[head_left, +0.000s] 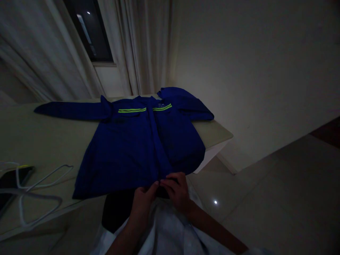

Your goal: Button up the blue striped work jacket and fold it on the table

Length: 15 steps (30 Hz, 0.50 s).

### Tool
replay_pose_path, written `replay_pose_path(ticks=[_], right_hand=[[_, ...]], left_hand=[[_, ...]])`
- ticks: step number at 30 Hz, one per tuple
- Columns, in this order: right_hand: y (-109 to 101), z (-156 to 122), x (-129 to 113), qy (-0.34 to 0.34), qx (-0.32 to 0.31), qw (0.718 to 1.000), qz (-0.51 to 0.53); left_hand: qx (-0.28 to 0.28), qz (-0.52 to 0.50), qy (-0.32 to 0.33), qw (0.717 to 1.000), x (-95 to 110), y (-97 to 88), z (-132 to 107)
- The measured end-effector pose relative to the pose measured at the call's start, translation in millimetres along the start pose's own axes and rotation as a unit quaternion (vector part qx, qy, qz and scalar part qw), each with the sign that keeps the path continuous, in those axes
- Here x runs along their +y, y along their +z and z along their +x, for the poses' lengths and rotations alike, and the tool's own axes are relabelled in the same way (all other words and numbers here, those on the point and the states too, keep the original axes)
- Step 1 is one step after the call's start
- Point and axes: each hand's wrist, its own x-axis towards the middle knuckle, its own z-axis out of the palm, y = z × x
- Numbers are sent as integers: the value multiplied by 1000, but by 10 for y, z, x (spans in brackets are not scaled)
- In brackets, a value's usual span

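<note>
A dark blue jacket [122,148] with yellow-green chest stripes lies front side up, its collar toward the curtains. One sleeve stretches out to the left; the other is bent at the right. Both of my hands meet at the hem, by the lower end of the front opening. Thumb and fingers of my left hand [145,198] pinch the jacket's edge there. Close beside it, my right hand [177,189] also pinches the edge, with fingertips nearly touching the left ones. Whatever small part sits between the fingertips is too dark to make out.
The jacket rests on a pale table [47,141] whose right corner stands near the wall [252,71]. On the left are a white cable [39,186] and a dark flat device [16,180]. Curtains [143,46] hang behind the table. A tiled floor [255,205] lies to the right.
</note>
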Motion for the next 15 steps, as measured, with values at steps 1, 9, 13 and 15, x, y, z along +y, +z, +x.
replay_pose_path(ticks=[1, 9, 13, 15], right_hand=[[-1, 10, 6, 4, -2, 1000, 4], [-17, -1, 31, -3, -17, 999, 37], [-12, 20, -5, 14, -12, 999, 36], [-14, 43, -13, 16, -24, 999, 36]], left_hand=[[-6, -11, -4, 1000, -30, -9, 18], [-10, -57, -15, 998, -123, -20, 40], [-17, 12, -7, 1000, 12, -50, 5], [-36, 47, -1, 998, 65, -80, 2]])
